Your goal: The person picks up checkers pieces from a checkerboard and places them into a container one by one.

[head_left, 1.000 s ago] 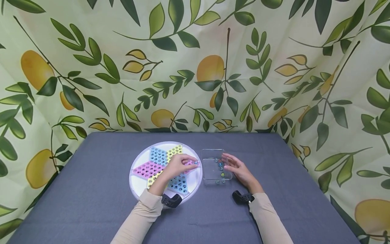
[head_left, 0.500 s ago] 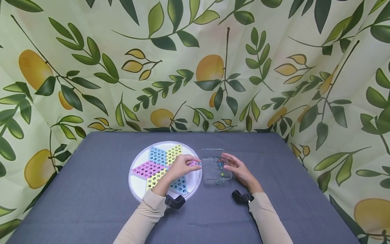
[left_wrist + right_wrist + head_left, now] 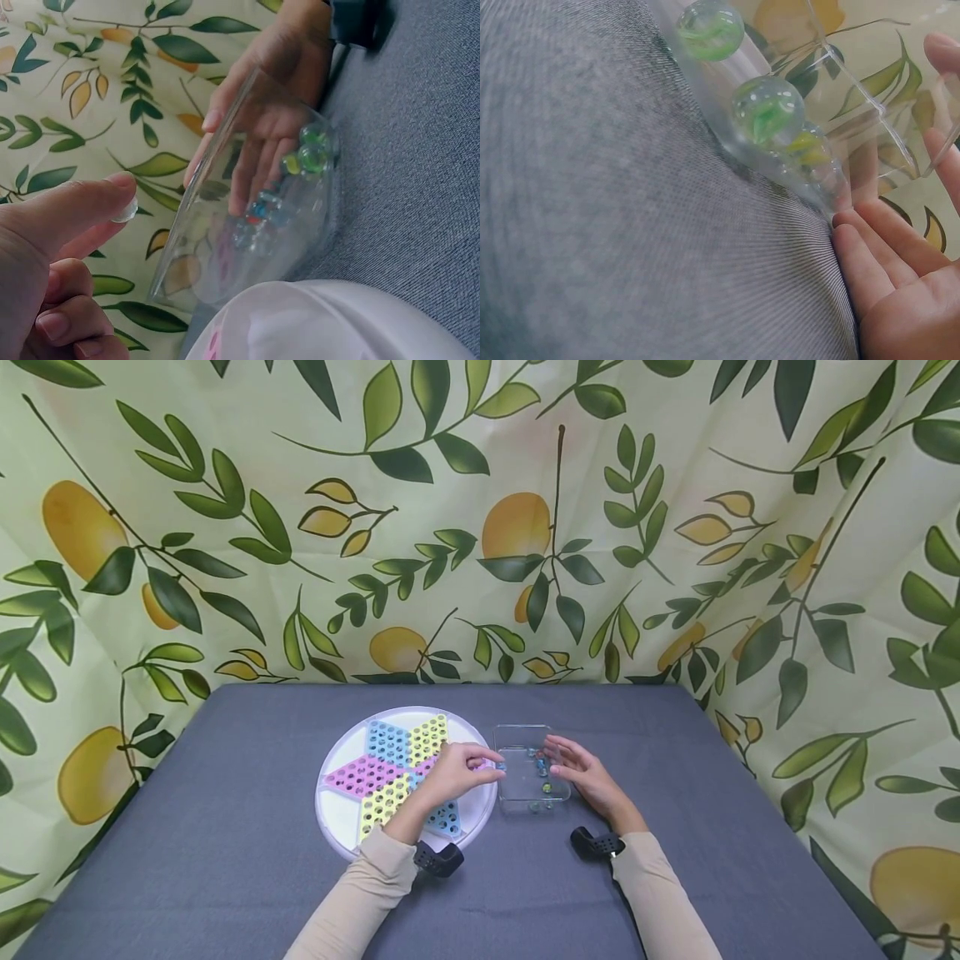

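A small clear glass marble (image 3: 126, 211) is pinched between the thumb and index finger of my left hand (image 3: 456, 774). That hand is above the right edge of a round white Chinese checkers board (image 3: 339, 814), its fingertips at the left rim of a clear plastic box (image 3: 517, 781). Several glass marbles (image 3: 769, 110), green, yellow, blue and red-tinted, lie in the box's right part. My right hand (image 3: 594, 783) is at the box's right side, its fingers extended along the outer wall. The fingers show through the clear plastic in the left wrist view.
The board's star has pink, yellow and blue points full of small holes. A grey cloth (image 3: 225, 827) covers the table. Behind it hangs a curtain (image 3: 442, 568) printed with leaves and fruit. Black cameras (image 3: 441, 860) sit on both wrists.
My left hand has moved right with the marble, from over the board's pink point to the box's left rim. My right hand has stayed beside the box.
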The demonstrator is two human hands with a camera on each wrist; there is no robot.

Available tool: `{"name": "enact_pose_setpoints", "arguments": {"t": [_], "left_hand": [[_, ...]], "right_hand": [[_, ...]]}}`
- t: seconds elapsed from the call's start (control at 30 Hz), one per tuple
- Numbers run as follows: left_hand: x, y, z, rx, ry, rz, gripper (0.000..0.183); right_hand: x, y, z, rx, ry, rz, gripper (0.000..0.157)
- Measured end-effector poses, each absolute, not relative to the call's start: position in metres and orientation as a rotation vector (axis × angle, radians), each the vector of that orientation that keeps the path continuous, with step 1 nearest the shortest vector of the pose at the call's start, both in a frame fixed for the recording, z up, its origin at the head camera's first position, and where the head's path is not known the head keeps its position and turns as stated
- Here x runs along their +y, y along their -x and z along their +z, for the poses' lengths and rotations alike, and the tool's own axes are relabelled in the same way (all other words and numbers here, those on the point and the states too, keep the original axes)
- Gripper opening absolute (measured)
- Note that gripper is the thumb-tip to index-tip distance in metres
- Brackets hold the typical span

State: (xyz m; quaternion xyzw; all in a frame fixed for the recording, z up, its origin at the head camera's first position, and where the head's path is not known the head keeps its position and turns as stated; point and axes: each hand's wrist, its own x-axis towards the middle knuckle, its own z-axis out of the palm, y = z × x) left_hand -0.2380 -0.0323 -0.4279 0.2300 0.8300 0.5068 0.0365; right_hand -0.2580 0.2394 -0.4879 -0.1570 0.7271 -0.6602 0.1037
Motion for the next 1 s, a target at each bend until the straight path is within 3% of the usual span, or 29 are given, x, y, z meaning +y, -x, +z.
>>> {"name": "enact_pose_setpoints", "arguments": {"t": [1.0], "left_hand": [[-0.0248,0.2376,-0.4362,2.516,-0.763,1.529,0.031]], "right_hand": [[0.2389,0.2586,-0.4879,2.162,0.455,-1.936,0.065]]}}
